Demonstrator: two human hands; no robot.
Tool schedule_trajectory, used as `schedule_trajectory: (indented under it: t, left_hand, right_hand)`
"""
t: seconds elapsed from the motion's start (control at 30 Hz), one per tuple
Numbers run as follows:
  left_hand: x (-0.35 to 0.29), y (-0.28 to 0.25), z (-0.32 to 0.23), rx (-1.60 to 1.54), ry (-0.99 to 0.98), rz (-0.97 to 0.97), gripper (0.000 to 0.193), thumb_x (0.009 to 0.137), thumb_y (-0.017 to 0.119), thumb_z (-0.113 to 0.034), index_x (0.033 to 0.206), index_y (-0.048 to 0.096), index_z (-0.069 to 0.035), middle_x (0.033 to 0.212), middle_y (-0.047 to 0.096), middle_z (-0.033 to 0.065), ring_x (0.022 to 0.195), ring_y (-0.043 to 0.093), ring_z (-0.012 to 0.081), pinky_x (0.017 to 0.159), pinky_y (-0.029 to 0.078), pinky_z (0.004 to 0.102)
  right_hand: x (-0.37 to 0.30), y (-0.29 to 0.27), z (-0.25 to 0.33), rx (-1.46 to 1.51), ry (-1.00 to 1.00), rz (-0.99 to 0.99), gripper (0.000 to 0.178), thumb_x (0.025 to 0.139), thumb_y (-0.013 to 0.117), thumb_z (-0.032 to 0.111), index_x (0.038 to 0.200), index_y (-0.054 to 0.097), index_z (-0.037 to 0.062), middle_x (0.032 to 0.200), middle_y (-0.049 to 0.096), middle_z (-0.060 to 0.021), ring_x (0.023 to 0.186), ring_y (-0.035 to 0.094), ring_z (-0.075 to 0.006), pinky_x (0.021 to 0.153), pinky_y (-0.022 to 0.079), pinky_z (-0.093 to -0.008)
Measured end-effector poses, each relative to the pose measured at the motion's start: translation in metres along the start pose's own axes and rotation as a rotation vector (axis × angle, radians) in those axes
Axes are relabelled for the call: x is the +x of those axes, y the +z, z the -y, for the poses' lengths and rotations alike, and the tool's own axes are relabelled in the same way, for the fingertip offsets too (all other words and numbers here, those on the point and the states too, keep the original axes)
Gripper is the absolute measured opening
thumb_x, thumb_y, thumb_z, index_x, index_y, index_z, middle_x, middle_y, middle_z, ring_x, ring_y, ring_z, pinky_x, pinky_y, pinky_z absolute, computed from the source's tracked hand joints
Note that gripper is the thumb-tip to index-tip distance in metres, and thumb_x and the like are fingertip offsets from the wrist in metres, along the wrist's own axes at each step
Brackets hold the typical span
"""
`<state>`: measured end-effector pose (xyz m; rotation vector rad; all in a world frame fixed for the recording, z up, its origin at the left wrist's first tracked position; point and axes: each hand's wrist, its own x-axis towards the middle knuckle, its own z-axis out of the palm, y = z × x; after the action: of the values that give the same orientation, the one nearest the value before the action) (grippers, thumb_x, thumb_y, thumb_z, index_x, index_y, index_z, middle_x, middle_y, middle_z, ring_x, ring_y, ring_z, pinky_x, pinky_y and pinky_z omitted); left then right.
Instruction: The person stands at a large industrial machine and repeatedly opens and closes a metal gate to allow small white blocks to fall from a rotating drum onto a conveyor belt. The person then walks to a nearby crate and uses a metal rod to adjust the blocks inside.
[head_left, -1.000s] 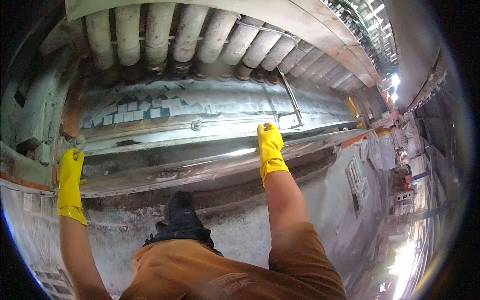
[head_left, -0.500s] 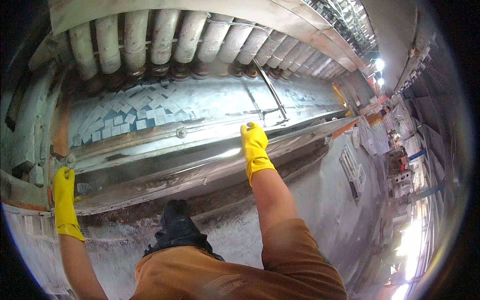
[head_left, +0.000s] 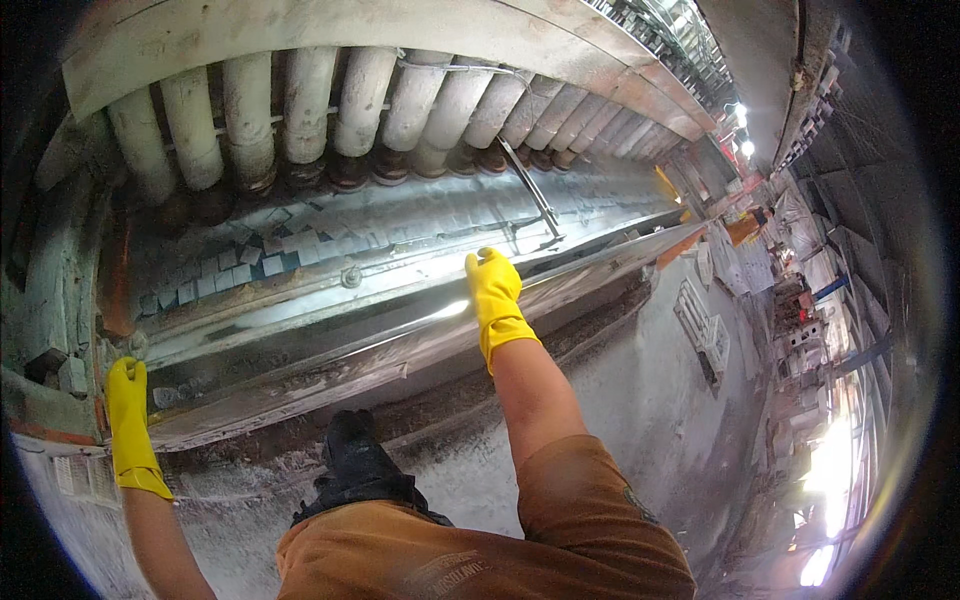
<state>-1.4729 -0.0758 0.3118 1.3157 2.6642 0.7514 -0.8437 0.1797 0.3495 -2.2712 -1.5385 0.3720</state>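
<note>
My left hand, in a yellow rubber glove, is closed at the near left corner of a long metal trough. My right hand, gloved the same way, is closed above the trough's front edge, well to the right of the left hand. What the fingers of either hand grip is hidden. Beyond the hands, many small square pale blocks lie on a wet-looking bed behind a shiny metal ledge. A thin dark metal bar slants down to the ledge just past my right hand.
A row of thick upright cylinders stands over the bed beneath a pale curved beam. Rough grey chunks sit at the left corner. A slatted pale crate lies on the dusty floor. Stacked goods line the far right.
The view has shifted slightly, lowering the left end of the trough. The bed and blocks look darker, with less glare. Both hands stay closed at about the same spots on the trough.
</note>
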Motion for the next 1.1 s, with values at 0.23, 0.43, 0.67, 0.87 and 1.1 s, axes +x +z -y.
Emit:
schedule_trajectory:
  t: [0.23,0.43,0.67,0.87,1.1]
  left_hand:
    - [0.0,-0.001,0.0,-0.021,-0.02,0.016,0.028,0.091,0.067,-0.023,0.11,0.065,-0.001,0.1,0.071,0.0149,0.092,0.069,0.0272,0.079,0.052,0.0372]
    - [-0.002,-0.007,-0.006,-0.038,-0.005,0.04,0.031,0.091,0.067,-0.025,0.11,0.065,0.0,0.1,0.071,0.0159,0.091,0.068,0.0282,0.08,0.052,0.0375]
    - [-0.002,-0.008,-0.008,0.0,-0.001,0.03,0.031,0.091,0.068,-0.024,0.11,0.065,0.0,0.1,0.071,0.0163,0.09,0.069,0.0282,0.08,0.052,0.0381]
    - [-0.003,-0.009,-0.014,-0.002,-0.002,0.047,0.031,0.091,0.068,-0.024,0.11,0.065,0.0,0.101,0.071,0.0167,0.092,0.069,0.028,0.08,0.052,0.0379]
    - [-0.006,-0.017,-0.006,0.047,0.085,0.055,0.036,0.09,0.066,-0.031,0.11,0.066,-0.002,0.103,0.071,0.0177,0.098,0.067,0.0326,0.085,0.051,0.0406]
  right_hand:
    - [0.002,0.004,-0.003,0.006,-0.009,-0.022,0.05,0.087,0.059,0.045,0.121,0.066,0.0101,0.115,0.07,-0.0145,0.11,0.065,-0.0319,0.097,0.048,-0.0384]
    - [0.003,0.008,-0.004,0.003,-0.021,-0.043,0.049,0.087,0.06,0.045,0.12,0.067,0.0098,0.11,0.071,-0.0133,0.106,0.066,-0.0309,0.094,0.049,-0.0378]
    - [0.006,0.015,-0.01,0.011,-0.052,-0.102,0.048,0.087,0.062,0.046,0.118,0.068,0.01,0.103,0.073,-0.0104,0.101,0.068,-0.0299,0.09,0.051,-0.0403]
    - [0.004,0.013,-0.011,0.012,-0.074,-0.12,0.048,0.087,0.062,0.048,0.117,0.069,0.0105,0.105,0.073,-0.0106,0.102,0.067,-0.0317,0.09,0.051,-0.041]
    - [0.012,0.023,-0.014,-0.015,-0.15,-0.168,0.048,0.088,0.06,0.049,0.113,0.069,0.0096,0.111,0.07,-0.0154,0.105,0.065,-0.0357,0.093,0.05,-0.0442]
